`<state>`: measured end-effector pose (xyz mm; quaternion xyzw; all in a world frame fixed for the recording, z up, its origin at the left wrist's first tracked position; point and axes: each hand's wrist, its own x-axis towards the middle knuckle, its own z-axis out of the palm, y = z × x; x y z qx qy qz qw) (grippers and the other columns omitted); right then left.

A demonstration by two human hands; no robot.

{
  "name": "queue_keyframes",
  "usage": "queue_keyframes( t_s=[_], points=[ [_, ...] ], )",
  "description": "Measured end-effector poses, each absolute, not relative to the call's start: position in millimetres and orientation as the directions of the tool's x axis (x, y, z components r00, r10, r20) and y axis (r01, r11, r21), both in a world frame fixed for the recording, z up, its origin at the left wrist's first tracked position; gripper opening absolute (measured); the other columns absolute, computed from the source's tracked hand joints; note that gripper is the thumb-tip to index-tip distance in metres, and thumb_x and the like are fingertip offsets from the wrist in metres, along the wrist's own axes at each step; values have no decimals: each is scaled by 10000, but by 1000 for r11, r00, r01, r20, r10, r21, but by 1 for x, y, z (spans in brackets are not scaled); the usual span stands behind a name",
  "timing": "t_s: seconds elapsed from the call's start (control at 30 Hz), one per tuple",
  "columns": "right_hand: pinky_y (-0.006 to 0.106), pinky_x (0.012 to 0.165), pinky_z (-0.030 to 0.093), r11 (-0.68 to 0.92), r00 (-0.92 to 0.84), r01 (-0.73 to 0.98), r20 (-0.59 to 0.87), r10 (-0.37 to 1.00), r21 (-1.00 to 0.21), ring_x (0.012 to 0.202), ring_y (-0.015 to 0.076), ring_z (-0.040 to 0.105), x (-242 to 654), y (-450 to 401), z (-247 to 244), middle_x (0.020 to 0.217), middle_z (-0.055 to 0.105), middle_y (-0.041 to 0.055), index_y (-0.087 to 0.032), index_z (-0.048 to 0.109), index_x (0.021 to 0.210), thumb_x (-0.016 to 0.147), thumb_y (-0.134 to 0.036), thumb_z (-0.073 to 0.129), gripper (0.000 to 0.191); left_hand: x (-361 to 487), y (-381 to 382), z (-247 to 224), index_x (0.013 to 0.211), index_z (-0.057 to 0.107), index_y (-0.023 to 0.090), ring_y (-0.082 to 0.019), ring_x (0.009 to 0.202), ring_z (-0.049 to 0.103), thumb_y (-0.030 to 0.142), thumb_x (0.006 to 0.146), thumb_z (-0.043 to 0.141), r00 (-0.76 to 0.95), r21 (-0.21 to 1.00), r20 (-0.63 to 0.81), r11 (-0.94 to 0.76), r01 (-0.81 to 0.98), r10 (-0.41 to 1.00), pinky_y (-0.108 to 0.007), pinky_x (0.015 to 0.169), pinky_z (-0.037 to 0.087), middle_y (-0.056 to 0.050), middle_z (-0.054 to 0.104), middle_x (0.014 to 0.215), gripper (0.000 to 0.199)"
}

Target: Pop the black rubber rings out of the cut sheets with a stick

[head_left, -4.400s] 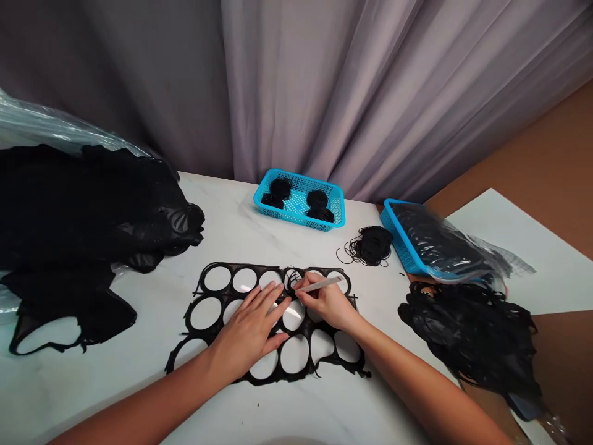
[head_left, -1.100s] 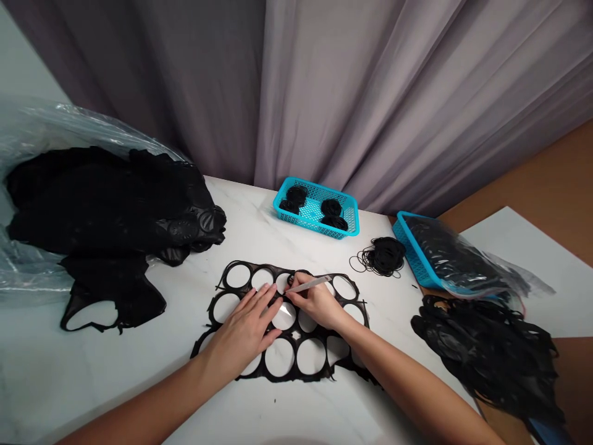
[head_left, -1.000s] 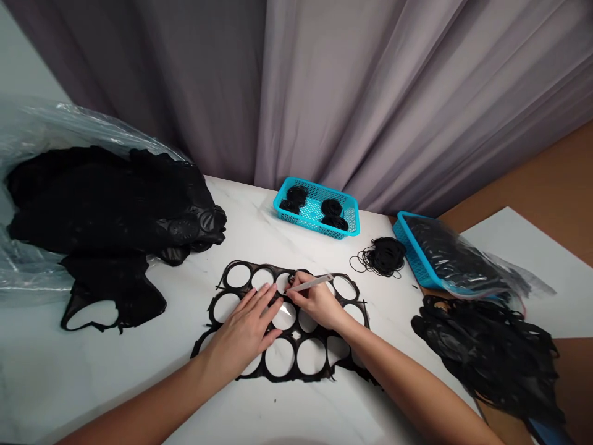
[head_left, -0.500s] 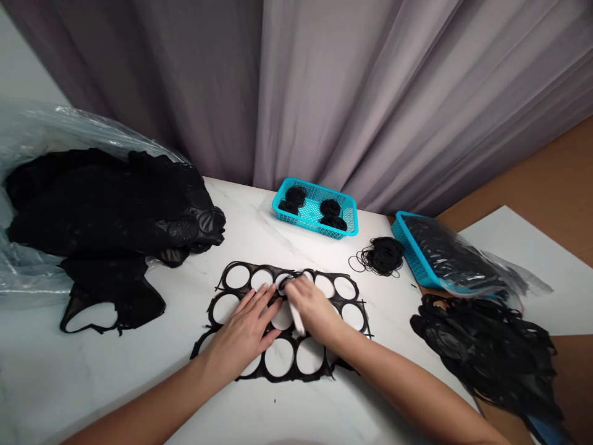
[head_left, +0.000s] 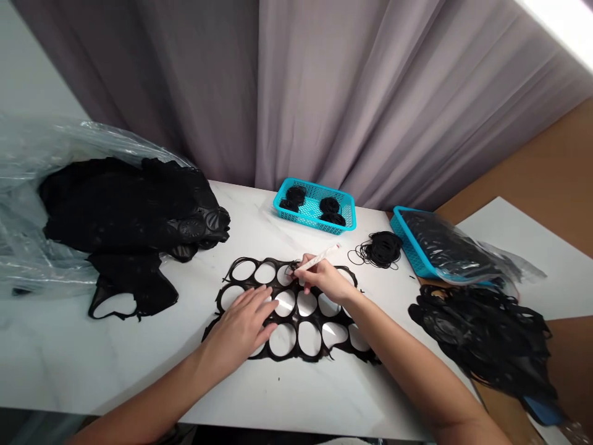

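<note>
Partway, probably; can't pin it closer. Holed black sheet (head_left: 296, 347) lies flat, centre of white table (head_left: 130, 368); rings left in it: can't tell. Left hand (head_left: 248, 315) spread flat over its 9 o'clock side, grasping nothing. Right hand (head_left: 324, 276), at 1 o'clock, fingers pinched on slim white tool (head_left: 319, 256); thin black rings (head_left: 291, 269) at the tip, likely a picked-up few. Around the sheet: thick black pile (head_left: 134, 204) at 10, looks unworked; loose black heap (head_left: 486, 343) at 3, maybe spent; right basket (head_left: 414, 254) at 2 with bagged black stuff (head_left: 440, 244); middle basket (head_left: 319, 227) at 12 holding ring bundles (head_left: 296, 196), presumably done; ring tangle (head_left: 380, 250), nearer, at 2. In the way: both hands, covering some holes.
</note>
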<state>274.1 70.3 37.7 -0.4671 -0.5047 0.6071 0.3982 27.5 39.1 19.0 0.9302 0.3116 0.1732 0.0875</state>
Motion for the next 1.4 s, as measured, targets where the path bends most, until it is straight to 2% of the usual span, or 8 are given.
queue_keyframes(
  t_s=[0.17, 0.37, 0.6, 0.8, 0.9, 1.0, 1.1, 1.4],
  points=[
    [257, 578, 449, -268, -471, 47, -258, 844, -962, 720, 160, 611, 267, 55, 41, 799, 657, 13, -213, 466, 775, 799, -438, 703, 328, 14, 20, 14, 1364, 533, 205, -327, 1411, 374, 285, 952, 594, 812, 256, 241, -842, 475, 531, -505, 1122, 386, -135, 450, 1493, 424],
    [255, 605, 348, 52, -389, 414, -125, 913, -909, 663, 124, 429, 253, 24, 34, 709, 468, -41, -210, 424, 712, 840, -202, 600, 217, 5, 18, 6, 1444, 448, 234, -338, 1466, 246, 375, 951, 605, 841, 233, 207, -860, 455, 500, -526, 1139, 352, -122, 281, 1596, 537],
    [262, 641, 365, 205, -344, 492, 27, 939, -846, 705, 141, 466, 246, 12, 26, 775, 513, -19, -217, 405, 741, 855, -142, 574, 217, 7, 19, 2, 1444, 454, 224, -354, 1464, 241, 357, 929, 632, 843, 210, 198, -861, 463, 501, -539, 1133, 350, -143, 288, 1590, 560],
    [313, 686, 389, 590, -549, 644, 242, 800, -487, 759, 200, 461, 240, 5, 20, 839, 554, 60, -218, 430, 795, 892, -75, 445, 174, 6, 19, 1, 1442, 454, 214, -354, 1462, 248, 339, 918, 639, 846, 201, 204, -867, 456, 492, -535, 1134, 351, -148, 275, 1594, 570],
    [343, 706, 386, 555, -459, 738, 317, 830, -384, 759, 226, 464, 261, 32, 22, 818, 563, 79, -217, 451, 797, 868, -82, 439, 153, 6, 19, 0, 1439, 460, 225, -360, 1466, 233, 322, 918, 642, 844, 219, 219, -867, 447, 490, -549, 1142, 332, -134, 254, 1604, 561],
    [334, 651, 362, 190, 34, 820, 377, 926, -540, 676, 212, 447, 298, 75, 29, 734, 533, 50, -229, 420, 750, 863, -149, 436, 139, 6, 17, 3, 1452, 446, 234, -365, 1464, 234, 301, 924, 636, 842, 231, 220, -865, 446, 493, -563, 1131, 343, -128, 244, 1608, 565],
    [310, 613, 370, 6, 270, 573, 195, 943, -820, 621, 182, 442, 321, 107, 35, 686, 516, 4, -239, 416, 735, 831, -254, 530, 150, 4, 15, 8, 1458, 441, 233, -367, 1457, 256, 322, 935, 623, 845, 241, 207, -862, 445, 494, -558, 1109, 380, -129, 265, 1600, 561],
    [255, 512, 484, -144, 5, 115, -145, 989, -983, 763, 198, 632, 274, 116, 34, 753, 637, 30, -226, 451, 715, 698, -418, 682, 301, 5, 34, 10, 1443, 445, 210, -309, 1394, 407, 402, 993, 505, 662, 324, 278, -717, 618, 696, -459, 1063, 469, -119, 400, 1533, 493]
  ],
)
